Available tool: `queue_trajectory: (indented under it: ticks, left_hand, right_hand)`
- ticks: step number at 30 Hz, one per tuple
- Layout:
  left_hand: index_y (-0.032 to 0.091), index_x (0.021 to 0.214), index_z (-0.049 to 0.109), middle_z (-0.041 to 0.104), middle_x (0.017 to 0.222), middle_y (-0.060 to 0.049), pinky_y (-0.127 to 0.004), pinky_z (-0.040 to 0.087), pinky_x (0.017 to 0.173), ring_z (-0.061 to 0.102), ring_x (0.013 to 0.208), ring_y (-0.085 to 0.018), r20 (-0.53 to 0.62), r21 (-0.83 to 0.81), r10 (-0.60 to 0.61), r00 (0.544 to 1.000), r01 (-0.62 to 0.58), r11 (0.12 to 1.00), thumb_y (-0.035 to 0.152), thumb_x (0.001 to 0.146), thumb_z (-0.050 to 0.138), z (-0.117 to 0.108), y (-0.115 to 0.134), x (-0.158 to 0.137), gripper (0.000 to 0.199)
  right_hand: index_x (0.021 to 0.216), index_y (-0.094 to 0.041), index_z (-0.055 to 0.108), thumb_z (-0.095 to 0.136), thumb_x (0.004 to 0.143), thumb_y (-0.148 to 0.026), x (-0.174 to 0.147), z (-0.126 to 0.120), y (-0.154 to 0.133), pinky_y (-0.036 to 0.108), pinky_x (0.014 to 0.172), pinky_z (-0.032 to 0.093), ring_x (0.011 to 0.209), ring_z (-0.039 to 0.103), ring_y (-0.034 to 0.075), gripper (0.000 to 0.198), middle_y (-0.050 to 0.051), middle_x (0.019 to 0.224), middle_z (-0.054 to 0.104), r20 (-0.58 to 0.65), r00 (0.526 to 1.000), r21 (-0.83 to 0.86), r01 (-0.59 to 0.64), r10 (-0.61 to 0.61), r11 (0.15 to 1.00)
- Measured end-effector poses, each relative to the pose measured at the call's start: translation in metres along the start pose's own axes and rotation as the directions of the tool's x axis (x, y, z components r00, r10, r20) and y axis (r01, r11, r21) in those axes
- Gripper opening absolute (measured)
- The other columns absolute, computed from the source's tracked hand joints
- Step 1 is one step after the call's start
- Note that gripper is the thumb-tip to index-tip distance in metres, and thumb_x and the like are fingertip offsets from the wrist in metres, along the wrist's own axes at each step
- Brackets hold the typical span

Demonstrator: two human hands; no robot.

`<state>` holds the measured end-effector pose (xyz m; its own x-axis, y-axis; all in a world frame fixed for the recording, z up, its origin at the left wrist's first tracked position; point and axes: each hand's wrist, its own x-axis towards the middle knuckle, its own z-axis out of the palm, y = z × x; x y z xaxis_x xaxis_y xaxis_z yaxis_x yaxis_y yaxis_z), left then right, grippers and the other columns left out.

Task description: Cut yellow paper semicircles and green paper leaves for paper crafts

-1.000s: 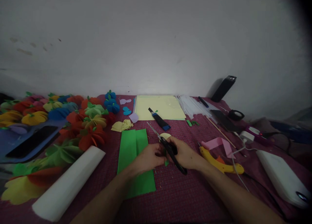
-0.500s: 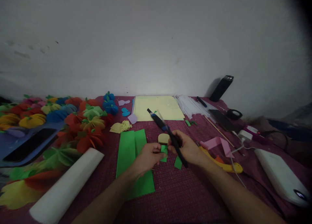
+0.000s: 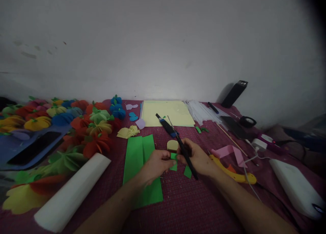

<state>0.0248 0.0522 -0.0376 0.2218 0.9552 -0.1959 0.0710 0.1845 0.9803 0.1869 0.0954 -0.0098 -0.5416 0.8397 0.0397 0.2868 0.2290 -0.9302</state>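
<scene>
- The left hand [image 3: 157, 162], just left of centre, pinches a small green piece [image 3: 174, 167] between thumb and fingers.
- The right hand [image 3: 198, 159], close beside it, grips a pair of dark-handled scissors [image 3: 186, 155], whose thin blades point away from the person; its fingertips are near the right edge of the small green piece.
- A second green scrap [image 3: 187, 172] lies below the right hand, partly covered by the scissors.
- A cream paper shape [image 3: 172, 145] lies just beyond both hands.
- A large folded green sheet [image 3: 132, 159] lies partly under the left hand and forearm.
- Farther back, a black and blue tool [image 3: 166, 126] lies over the front edge of stacked pale yellow sheets [image 3: 173, 108].
- To the left are a white roll [image 3: 72, 193] and many colourful paper flowers [image 3: 98, 145].
- To the right are a pink strip [image 3: 226, 150] and a yellow-handled tool [image 3: 235, 176].
- Everything rests on a dark red checked cloth [image 3: 198, 207].
</scene>
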Motion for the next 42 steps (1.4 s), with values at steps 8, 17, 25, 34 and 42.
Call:
queue_trajectory:
  ticks: [8, 17, 25, 34, 42]
  left_hand:
    - [0.018, 0.059, 0.048, 0.048, 0.045, 0.004, -0.021, 0.021, 0.036, 0.035, 0.036, -0.007, 0.033, -0.066, -0.117, 0.993, 0.119, 0.991, 0.041, 0.076, 0.049, 0.001, 0.013, -0.005, 0.029]
    - [0.016, 0.068, 0.050, 0.068, 0.072, -0.007, -0.018, 0.025, 0.034, 0.041, 0.039, -0.005, 0.087, -0.221, -0.152, 0.985, 0.168, 0.961, 0.028, 0.064, 0.059, 0.004, 0.014, -0.008, 0.015]
    - [0.013, 0.071, 0.056, 0.068, 0.075, -0.008, -0.018, 0.026, 0.034, 0.038, 0.039, -0.004, 0.069, -0.114, -0.149, 0.987, 0.156, 0.981, 0.036, 0.069, 0.059, 0.005, 0.013, -0.007, 0.023]
    - [0.014, 0.065, 0.054, 0.066, 0.066, -0.005, -0.018, 0.022, 0.033, 0.033, 0.036, -0.003, -0.018, -0.102, -0.130, 0.991, 0.128, 0.987, 0.036, 0.071, 0.058, 0.009, 0.008, -0.005, 0.022]
    - [0.014, 0.066, 0.056, 0.066, 0.068, -0.004, -0.018, 0.023, 0.034, 0.034, 0.037, -0.004, -0.066, -0.155, -0.086, 0.994, 0.075, 0.985, 0.035, 0.072, 0.058, 0.008, 0.009, -0.006, 0.022]
  right_hand:
    - [0.078, -0.021, 0.042, 0.055, 0.064, -0.014, 0.002, -0.009, 0.002, 0.024, 0.057, 0.040, 0.063, 0.048, 0.012, 0.020, -0.005, 0.071, 0.049, -0.051, 0.999, 0.035, 0.006, -0.004, 0.999]
    - [0.078, -0.021, 0.044, 0.059, 0.064, -0.017, 0.004, -0.016, 0.010, 0.023, 0.055, 0.039, 0.062, 0.047, 0.011, 0.021, -0.005, 0.071, 0.049, -0.102, 0.995, 0.066, 0.027, -0.020, 0.997]
    - [0.078, -0.021, 0.044, 0.059, 0.063, -0.015, 0.005, -0.014, 0.009, 0.025, 0.056, 0.039, 0.062, 0.046, 0.012, 0.021, -0.004, 0.070, 0.048, -0.102, 0.994, 0.070, 0.033, -0.025, 0.997]
    - [0.078, -0.020, 0.045, 0.061, 0.063, -0.015, 0.005, -0.012, 0.007, 0.024, 0.058, 0.038, 0.062, 0.046, 0.011, 0.023, -0.005, 0.072, 0.048, -0.101, 0.995, 0.095, 0.007, 0.003, 0.995]
    - [0.082, -0.020, 0.048, 0.066, 0.063, -0.018, 0.005, -0.011, 0.010, 0.024, 0.060, 0.039, 0.066, 0.049, 0.011, 0.026, -0.005, 0.075, 0.050, -0.058, 0.998, 0.207, 0.014, -0.002, 0.978]
